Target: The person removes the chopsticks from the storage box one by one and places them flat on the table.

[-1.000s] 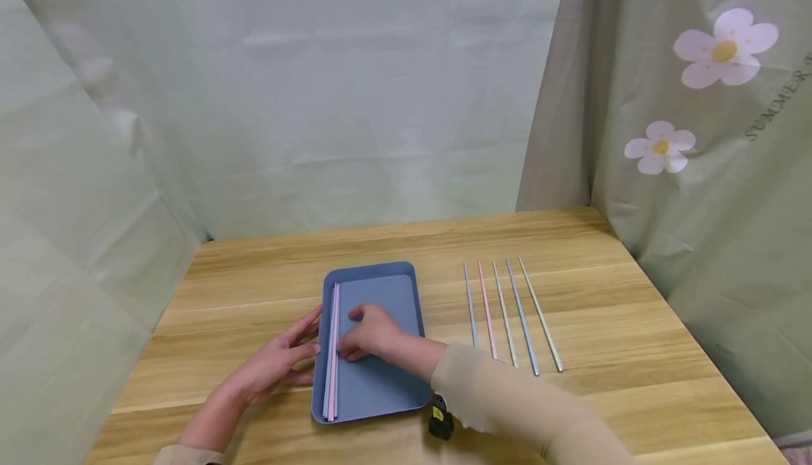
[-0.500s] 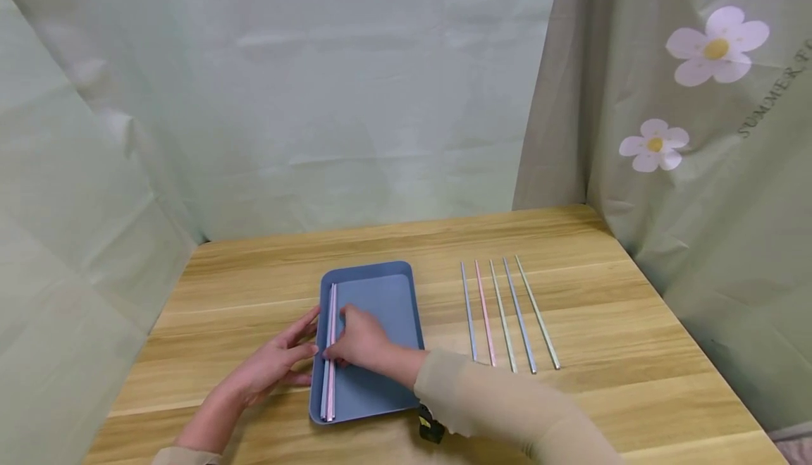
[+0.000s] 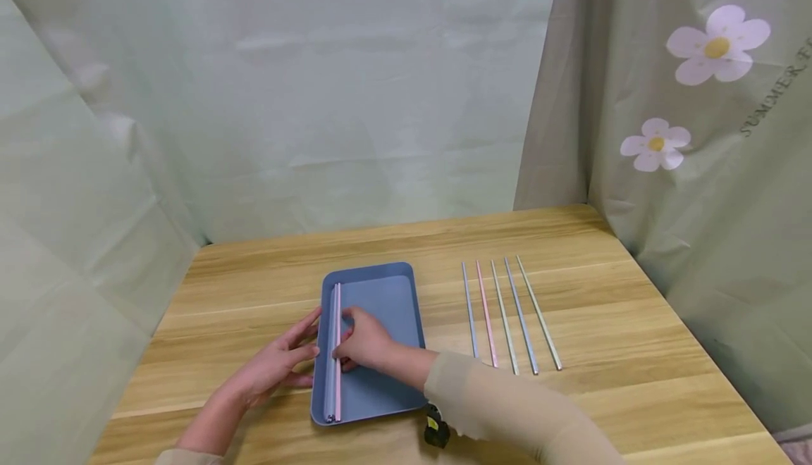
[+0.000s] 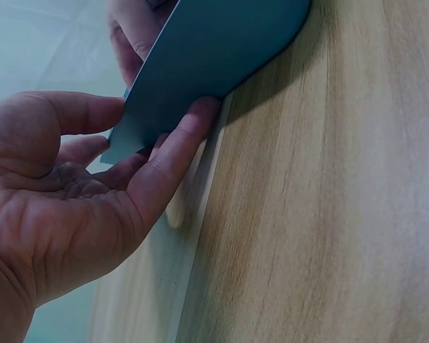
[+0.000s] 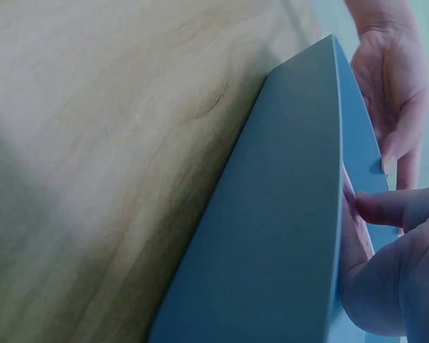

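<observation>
A blue rectangular tray stands on the wooden table with several chopsticks lying lengthwise along its left wall. The rightmost one is a pink chopstick. My right hand is inside the tray, thumb and fingers pinching the pink chopstick around its middle. From outside, my left hand rests against the tray's left wall. In the left wrist view, the left hand's fingers lie fairly straight along that wall and its thumb touches the rim. The right fingertips are partly hidden.
Right of the tray, several chopsticks lie spaced apart on the table: blue, pink and green ones among them. A small black object with a yellow patch is by the right sleeve. Pale curtains enclose the table's back and sides.
My right hand reached left onto the chopsticks in the tray, took hold of the pink one and drew it slightly right. My left hand has stayed at the tray's wall.
</observation>
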Available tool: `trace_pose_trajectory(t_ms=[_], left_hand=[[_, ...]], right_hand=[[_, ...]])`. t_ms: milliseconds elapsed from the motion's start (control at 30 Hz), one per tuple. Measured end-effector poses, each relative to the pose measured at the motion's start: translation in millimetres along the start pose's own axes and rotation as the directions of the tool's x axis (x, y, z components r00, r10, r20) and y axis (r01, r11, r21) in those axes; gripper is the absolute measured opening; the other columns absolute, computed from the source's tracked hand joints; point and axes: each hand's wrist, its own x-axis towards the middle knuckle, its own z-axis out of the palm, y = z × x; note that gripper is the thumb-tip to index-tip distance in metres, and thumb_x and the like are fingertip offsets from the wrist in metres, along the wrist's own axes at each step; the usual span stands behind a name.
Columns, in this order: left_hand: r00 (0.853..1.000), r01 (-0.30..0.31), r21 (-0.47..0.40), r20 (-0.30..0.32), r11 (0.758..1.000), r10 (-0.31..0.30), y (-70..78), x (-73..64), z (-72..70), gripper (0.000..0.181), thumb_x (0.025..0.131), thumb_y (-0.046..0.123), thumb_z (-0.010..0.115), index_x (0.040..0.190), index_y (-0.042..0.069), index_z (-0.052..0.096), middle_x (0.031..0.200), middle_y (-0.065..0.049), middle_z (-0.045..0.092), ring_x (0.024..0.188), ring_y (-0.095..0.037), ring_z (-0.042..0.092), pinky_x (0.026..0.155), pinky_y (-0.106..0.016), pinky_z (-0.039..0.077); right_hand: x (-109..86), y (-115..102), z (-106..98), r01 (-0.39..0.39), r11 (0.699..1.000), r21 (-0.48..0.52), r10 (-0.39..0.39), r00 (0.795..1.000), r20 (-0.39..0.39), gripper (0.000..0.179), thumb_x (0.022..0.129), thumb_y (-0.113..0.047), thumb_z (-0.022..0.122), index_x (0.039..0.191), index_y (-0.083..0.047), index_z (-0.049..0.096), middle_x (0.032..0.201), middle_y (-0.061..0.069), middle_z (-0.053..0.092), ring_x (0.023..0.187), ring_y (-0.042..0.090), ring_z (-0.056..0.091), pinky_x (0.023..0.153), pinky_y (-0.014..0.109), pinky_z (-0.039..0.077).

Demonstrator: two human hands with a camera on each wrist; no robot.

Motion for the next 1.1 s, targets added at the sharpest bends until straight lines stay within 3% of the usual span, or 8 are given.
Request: trace_pose_trajectory(t_ms=[233,433,633,1100], left_hand=[[1.000,-0.004,-0.004,-0.009,1.000,0.004,-0.4,0.5,-0.2,0.078,0.105,0.009,0.053,0.166,0.026,0.009,0.167,-0.028,0.001,0.124,-0.037,0.053,0.085,-0.053,0.058],[1.000,0.001,-0.009,-0.022,1.000,-0.002,-0.9,0.3,0.6,0.078,0.105,0.009,0.054,0.166,0.027,0.009,0.166,-0.028,0.003,0.123,-0.037,0.053,0.084,-0.053,0.058],[0.999,-0.001,-0.007,-0.032,1.000,0.000,-1.7,0.1,1.8,0.078,0.104,0.008,0.055,0.166,0.027,0.011,0.166,-0.029,0.006,0.133,-0.041,0.045,0.084,-0.053,0.058],[0.998,-0.037,0.026,-0.044,0.999,0.038,-4.8,-0.6,4.3,0.078,0.104,0.009,0.055,0.166,0.025,0.011,0.165,-0.029,0.009,0.123,-0.035,0.053,0.084,-0.050,0.058]], right_hand=[[-1.2,5,-6,0.022,0.993,0.113,-0.024,1.000,0.018,0.075,0.084,0.017,0.071,0.150,-0.009,0.047,0.086,0.010,0.055,0.064,0.022,0.062,0.051,0.039,0.059],[-3.9,6,-21,0.039,0.993,0.107,-0.039,0.999,0.006,0.067,0.090,0.011,0.069,0.150,-0.010,0.048,0.088,0.008,0.055,0.065,0.020,0.058,0.049,0.038,0.058],[-9.2,-1,-44,0.064,0.989,0.133,-0.067,0.998,0.016,0.066,0.092,0.009,0.067,0.152,-0.011,0.047,0.094,0.011,0.055,0.071,0.022,0.063,0.055,0.041,0.060],[-27.8,-11,-107,0.142,0.974,0.176,-0.142,0.990,-0.012,0.069,0.093,0.009,0.065,0.155,-0.013,0.044,0.101,0.014,0.053,0.074,0.022,0.065,0.057,0.040,0.061]])
